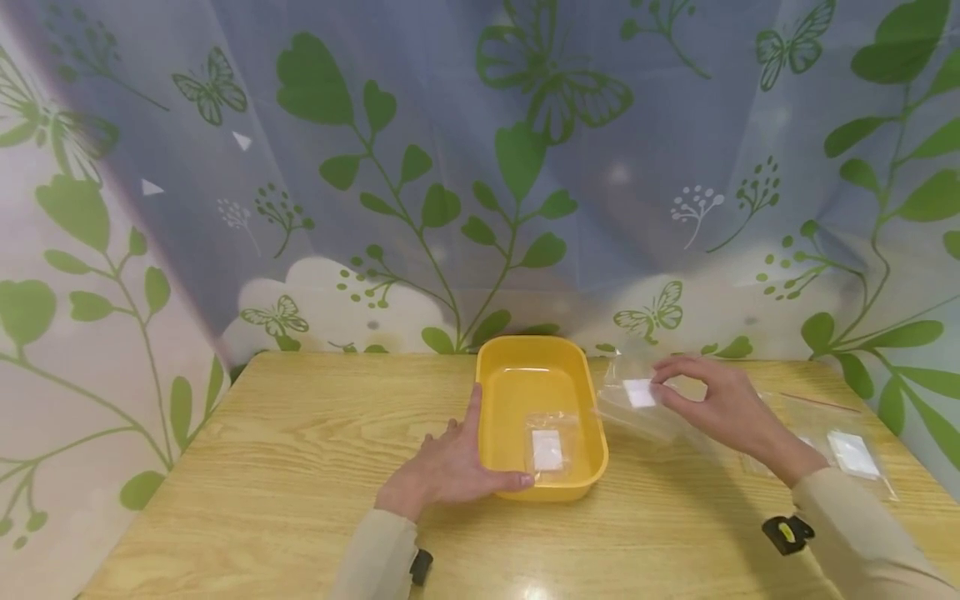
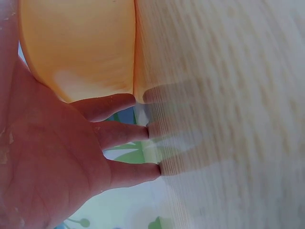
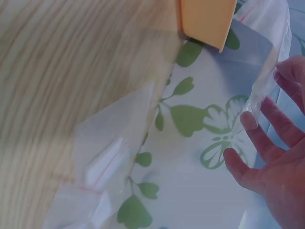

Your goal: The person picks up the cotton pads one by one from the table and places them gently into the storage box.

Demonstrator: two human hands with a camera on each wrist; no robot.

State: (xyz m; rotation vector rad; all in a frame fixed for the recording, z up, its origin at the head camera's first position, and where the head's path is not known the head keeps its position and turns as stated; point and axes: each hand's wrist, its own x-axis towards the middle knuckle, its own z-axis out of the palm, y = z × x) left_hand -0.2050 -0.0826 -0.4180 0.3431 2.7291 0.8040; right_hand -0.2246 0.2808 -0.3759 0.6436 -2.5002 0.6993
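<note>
A yellow plastic tray (image 1: 592,433) stands on the table; inside lies a small clear zip bag (image 1: 572,425) with a white square in it. My left hand (image 1: 453,467) is against the tray's left side, thumb across its near rim. In the left wrist view three spread fingers (image 2: 126,134) reach down to the tabletop. Right of the tray my right hand (image 1: 716,404) pinches a clear plastic bag (image 1: 618,367) by its edge, above the table. A white square (image 1: 639,392) shows at this bag, close to the fingertips.
More clear zip bags (image 1: 813,408) with white pieces lie on the table's right side, partly behind the right forearm. The wood-grain table (image 1: 300,467) meets a patterned curtain (image 1: 435,167) at its back edge, just behind the tray.
</note>
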